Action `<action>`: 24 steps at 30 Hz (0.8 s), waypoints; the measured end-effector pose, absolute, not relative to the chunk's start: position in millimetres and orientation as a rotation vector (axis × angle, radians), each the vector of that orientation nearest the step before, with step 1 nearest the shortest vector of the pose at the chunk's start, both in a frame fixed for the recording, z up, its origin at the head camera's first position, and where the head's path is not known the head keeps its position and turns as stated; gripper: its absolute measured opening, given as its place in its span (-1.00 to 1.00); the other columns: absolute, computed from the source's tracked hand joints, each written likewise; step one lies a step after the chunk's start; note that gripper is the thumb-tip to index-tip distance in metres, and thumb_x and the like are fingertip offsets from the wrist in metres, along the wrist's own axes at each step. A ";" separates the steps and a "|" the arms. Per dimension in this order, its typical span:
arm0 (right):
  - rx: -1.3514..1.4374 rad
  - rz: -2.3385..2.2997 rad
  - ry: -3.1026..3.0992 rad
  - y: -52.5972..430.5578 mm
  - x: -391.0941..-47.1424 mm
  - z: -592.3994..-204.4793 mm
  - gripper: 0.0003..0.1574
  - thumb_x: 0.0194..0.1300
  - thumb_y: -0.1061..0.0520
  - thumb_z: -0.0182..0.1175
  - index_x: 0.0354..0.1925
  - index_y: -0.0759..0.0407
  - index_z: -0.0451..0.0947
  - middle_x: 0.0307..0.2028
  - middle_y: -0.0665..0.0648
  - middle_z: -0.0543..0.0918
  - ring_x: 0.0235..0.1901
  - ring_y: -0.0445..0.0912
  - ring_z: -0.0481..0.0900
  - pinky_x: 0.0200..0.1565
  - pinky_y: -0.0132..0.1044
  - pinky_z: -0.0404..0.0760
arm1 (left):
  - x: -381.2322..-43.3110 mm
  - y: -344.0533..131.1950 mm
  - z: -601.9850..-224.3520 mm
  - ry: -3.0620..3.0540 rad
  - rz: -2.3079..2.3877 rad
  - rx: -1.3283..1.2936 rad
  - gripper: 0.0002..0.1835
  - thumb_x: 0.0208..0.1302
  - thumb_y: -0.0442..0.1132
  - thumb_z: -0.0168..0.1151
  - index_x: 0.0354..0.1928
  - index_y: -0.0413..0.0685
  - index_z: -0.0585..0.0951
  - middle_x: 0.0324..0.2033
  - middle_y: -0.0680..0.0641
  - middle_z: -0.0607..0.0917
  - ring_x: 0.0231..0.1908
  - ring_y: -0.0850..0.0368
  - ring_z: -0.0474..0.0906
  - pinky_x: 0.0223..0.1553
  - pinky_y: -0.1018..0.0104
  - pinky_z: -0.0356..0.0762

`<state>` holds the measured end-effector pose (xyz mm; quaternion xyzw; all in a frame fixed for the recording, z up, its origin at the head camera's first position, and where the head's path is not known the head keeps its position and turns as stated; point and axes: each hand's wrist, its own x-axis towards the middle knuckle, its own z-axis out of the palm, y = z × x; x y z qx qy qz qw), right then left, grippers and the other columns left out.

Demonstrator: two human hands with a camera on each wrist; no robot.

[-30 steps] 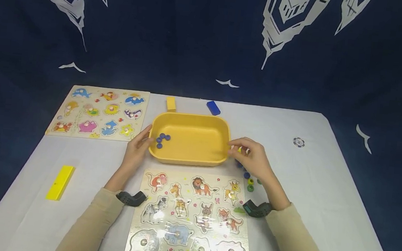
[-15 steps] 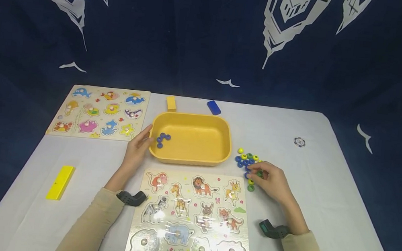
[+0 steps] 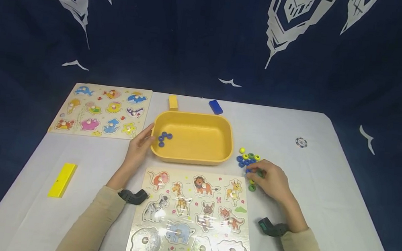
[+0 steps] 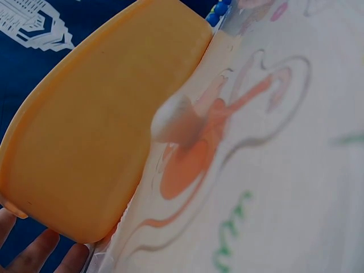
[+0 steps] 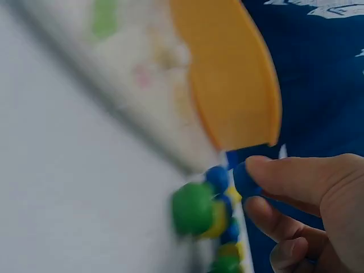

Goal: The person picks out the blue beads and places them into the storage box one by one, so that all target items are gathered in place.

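Right hand (image 3: 270, 180) has left the tub (image 3: 191, 155) for the beads (image 3: 248, 159), pinching a blue bead (image 5: 244, 179); left hand (image 3: 140, 146), fingers relaxed, steadies the tub.

head – high, looking down, whole table (image 3: 326, 186) | wrists – close, low | shared: yellow tray (image 3: 190, 157) (image 4: 85, 142) (image 5: 239, 85)

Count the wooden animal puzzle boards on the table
2: the sea-creature puzzle board lies at the table's far left; the zoo-animal puzzle board lies near the person, before the yellow tray.
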<state>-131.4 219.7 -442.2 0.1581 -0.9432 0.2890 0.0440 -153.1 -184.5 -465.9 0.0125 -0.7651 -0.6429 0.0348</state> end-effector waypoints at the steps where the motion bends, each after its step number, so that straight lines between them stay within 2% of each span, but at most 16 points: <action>1: 0.500 0.930 -2.845 217.9 -134.0 -437.0 -0.75 -0.02 0.06 0.32 -0.28 0.03 0.61 -0.46 -0.09 0.54 -0.60 -0.19 0.26 -0.64 -0.34 0.24 | -153.3 -184.6 -465.3 -2.352 -1.974 0.033 -0.52 0.26 -0.06 0.02 0.22 0.39 0.25 0.18 -0.05 0.36 0.14 -0.01 0.34 0.15 0.16 0.34; 6: 0.647 1.094 -2.699 195.3 -156.1 -405.2 -0.75 0.09 0.03 0.24 -0.23 0.06 0.56 -0.48 -0.07 0.48 -0.61 -0.13 0.25 -0.66 -0.36 0.24 | -154.5 -185.6 -465.0 -2.340 -1.993 0.032 -0.51 0.26 -0.06 0.02 0.24 0.35 0.25 0.19 -0.07 0.34 0.15 -0.03 0.33 0.17 0.15 0.32; 10: 0.741 1.090 -2.684 159.5 -178.2 -389.3 -0.74 0.11 -0.01 0.21 -0.24 0.06 0.52 -0.51 -0.06 0.50 -0.60 -0.15 0.30 -0.61 -0.41 0.29 | -155.3 -184.6 -465.1 -2.331 -2.028 0.055 -0.50 0.27 -0.14 0.02 0.25 0.29 0.24 0.20 -0.08 0.34 0.16 -0.04 0.31 0.19 0.13 0.29; 16: 0.882 1.088 -2.752 95.5 -208.8 -391.1 -0.74 0.14 -0.02 0.18 -0.27 0.10 0.54 -0.50 -0.02 0.54 -0.55 -0.16 0.36 -0.52 -0.37 0.37 | -156.0 -183.6 -467.1 -2.326 -2.022 0.047 -0.51 0.26 -0.10 0.03 0.24 0.34 0.26 0.20 -0.07 0.34 0.17 -0.04 0.30 0.19 0.14 0.30; 24: 1.050 0.942 -2.970 28.2 -223.4 -410.5 -0.82 0.14 -0.02 0.18 -0.31 0.03 0.54 -0.52 -0.08 0.52 -0.50 -0.20 0.42 -0.42 -0.39 0.43 | -155.9 -185.4 -467.6 -2.345 -2.002 0.054 -0.51 0.26 -0.08 0.03 0.23 0.36 0.26 0.21 -0.06 0.33 0.17 -0.04 0.30 0.18 0.15 0.30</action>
